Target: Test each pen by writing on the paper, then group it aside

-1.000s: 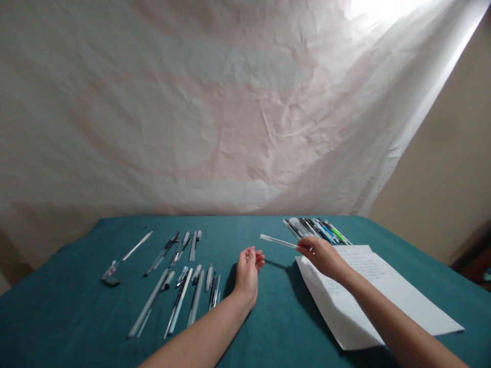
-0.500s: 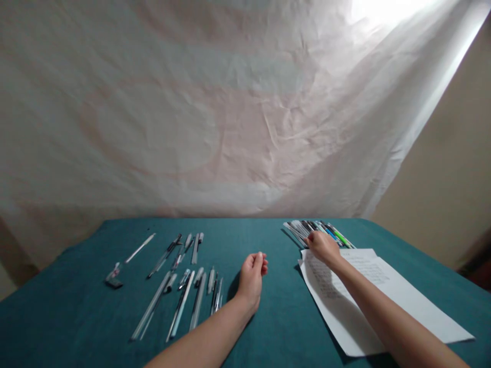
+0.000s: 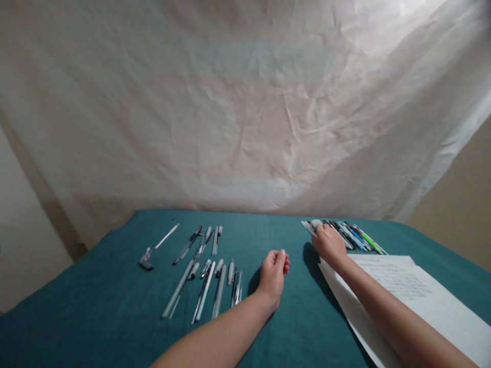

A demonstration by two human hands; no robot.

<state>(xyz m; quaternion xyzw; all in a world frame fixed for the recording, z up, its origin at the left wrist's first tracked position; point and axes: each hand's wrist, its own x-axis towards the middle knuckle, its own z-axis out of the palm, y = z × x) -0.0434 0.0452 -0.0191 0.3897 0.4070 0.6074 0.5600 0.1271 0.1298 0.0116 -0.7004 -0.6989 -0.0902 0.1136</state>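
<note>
My right hand point(image 3: 329, 242) reaches to the left end of a row of pens point(image 3: 355, 236) at the back right. Its fingers curl down over the clear and white pens point(image 3: 308, 227) there; the fingertips are hidden, and I cannot tell what they grip. My left hand point(image 3: 273, 276) rests on the cloth in a loose fist, thumb on top, with nothing showing in it. To its left lie several disassembled pens: clear barrels point(image 3: 219, 291), caps point(image 3: 194, 271) and a light blue pen point(image 3: 204, 299).
Sheets of paper with handwriting point(image 3: 399, 278) lie under my right forearm. A thin white stick point(image 3: 167, 236) and a dark-tipped piece point(image 3: 146, 261) sit at the far left. Green cloth point(image 3: 95, 296) covers the table; a pale sheet point(image 3: 230, 128) hangs behind.
The view has turned rightward, so the table things appear farther left relative to the frame's old edge. My right hand has moved forward from above the paper's edge onto the pens; my left hand stays put.
</note>
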